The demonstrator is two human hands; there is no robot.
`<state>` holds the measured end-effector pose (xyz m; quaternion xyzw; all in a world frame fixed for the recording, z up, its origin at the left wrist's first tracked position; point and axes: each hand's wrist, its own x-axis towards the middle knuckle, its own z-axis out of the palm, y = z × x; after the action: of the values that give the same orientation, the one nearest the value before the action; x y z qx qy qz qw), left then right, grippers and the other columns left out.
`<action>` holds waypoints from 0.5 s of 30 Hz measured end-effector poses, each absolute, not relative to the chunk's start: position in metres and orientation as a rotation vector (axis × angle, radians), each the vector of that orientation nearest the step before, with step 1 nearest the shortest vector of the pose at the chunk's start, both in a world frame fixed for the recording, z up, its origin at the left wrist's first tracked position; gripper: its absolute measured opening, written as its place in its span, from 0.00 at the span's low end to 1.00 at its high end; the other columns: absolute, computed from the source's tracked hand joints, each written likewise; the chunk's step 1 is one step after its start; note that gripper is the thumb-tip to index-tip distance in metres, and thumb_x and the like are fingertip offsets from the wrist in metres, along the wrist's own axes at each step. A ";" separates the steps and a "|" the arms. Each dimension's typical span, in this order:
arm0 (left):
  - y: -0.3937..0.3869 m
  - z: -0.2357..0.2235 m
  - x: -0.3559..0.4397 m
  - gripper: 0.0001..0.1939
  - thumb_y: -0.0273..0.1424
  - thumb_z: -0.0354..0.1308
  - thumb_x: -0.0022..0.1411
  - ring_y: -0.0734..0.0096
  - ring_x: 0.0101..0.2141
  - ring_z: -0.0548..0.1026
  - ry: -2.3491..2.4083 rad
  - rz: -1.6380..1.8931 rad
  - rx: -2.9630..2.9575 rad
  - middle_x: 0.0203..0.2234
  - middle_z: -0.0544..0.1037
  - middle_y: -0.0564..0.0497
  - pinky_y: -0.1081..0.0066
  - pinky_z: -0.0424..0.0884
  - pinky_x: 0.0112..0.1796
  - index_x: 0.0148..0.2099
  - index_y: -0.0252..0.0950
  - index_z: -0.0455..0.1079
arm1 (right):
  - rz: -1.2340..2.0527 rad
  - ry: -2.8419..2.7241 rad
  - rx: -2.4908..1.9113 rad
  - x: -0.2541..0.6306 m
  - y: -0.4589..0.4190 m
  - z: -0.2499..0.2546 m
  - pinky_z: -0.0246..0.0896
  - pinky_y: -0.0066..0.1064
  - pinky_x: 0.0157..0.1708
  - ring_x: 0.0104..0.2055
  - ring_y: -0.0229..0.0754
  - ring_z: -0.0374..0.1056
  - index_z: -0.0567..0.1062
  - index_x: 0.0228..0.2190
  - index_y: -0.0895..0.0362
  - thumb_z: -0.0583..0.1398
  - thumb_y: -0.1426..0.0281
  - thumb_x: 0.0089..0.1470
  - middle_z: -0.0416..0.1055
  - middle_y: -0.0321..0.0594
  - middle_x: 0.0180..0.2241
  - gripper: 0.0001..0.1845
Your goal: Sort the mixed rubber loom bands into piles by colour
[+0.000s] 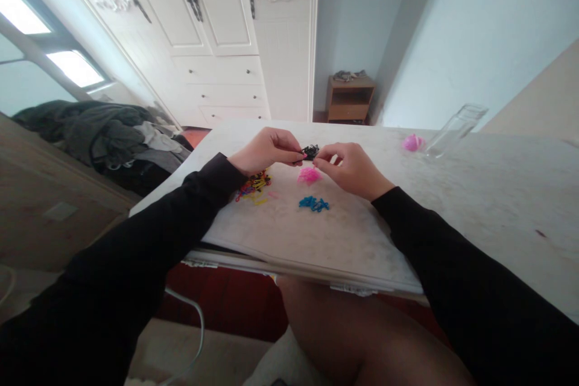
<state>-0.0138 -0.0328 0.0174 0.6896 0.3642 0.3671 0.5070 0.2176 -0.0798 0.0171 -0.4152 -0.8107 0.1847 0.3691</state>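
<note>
A small heap of black loop-like pieces (310,151) sits between my two hands. My left hand (271,149) is closed in a pinch at the heap's left side; what it holds is too small to make out. On the opposite side my right hand (346,164) also pinches, its fingertips touching or close to the black pieces. Just below my right fingertips lies a pile of pink pieces (309,175). Nearer to me is a group of blue loop-like pieces (313,203). Under my left wrist spreads a mixed pile of yellow, red, orange and purple pieces (253,187), partly hidden.
A clear glass bottle or jar (456,131) stands at the table's far right, with a bright pink object (413,143) beside it. The pale table (353,241) has its near edge by my leg. Clothes (104,139) are heaped at left; a white wardrobe (217,6) stands behind.
</note>
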 end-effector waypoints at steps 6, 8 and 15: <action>-0.036 0.021 -0.012 0.22 0.36 0.83 0.44 0.62 0.34 0.87 0.859 0.860 1.604 0.29 0.86 0.46 0.62 0.85 0.42 0.35 0.32 0.77 | 0.490 -2.103 -1.021 0.216 -0.081 0.015 0.64 0.32 0.35 0.29 0.39 0.69 0.82 0.30 0.57 0.62 0.72 0.55 0.80 0.39 0.28 0.07; -0.036 0.021 -0.012 0.22 0.37 0.84 0.43 0.63 0.33 0.87 0.845 0.840 1.598 0.29 0.86 0.47 0.63 0.85 0.41 0.35 0.32 0.78 | 0.480 -2.062 -1.014 0.217 -0.081 0.015 0.64 0.33 0.35 0.31 0.40 0.71 0.82 0.32 0.57 0.62 0.72 0.55 0.80 0.39 0.30 0.07; -0.036 0.018 -0.014 0.22 0.36 0.83 0.44 0.65 0.31 0.86 0.817 0.771 1.627 0.29 0.86 0.47 0.64 0.85 0.40 0.35 0.32 0.78 | 0.507 -2.064 -0.926 0.215 -0.080 0.014 0.65 0.34 0.34 0.32 0.40 0.71 0.83 0.34 0.56 0.66 0.68 0.58 0.80 0.40 0.32 0.06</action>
<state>-0.0140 -0.0362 0.0184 0.6873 0.3451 0.3258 0.5499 0.2151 -0.0797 0.0137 -0.3659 -0.8159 0.2005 0.4002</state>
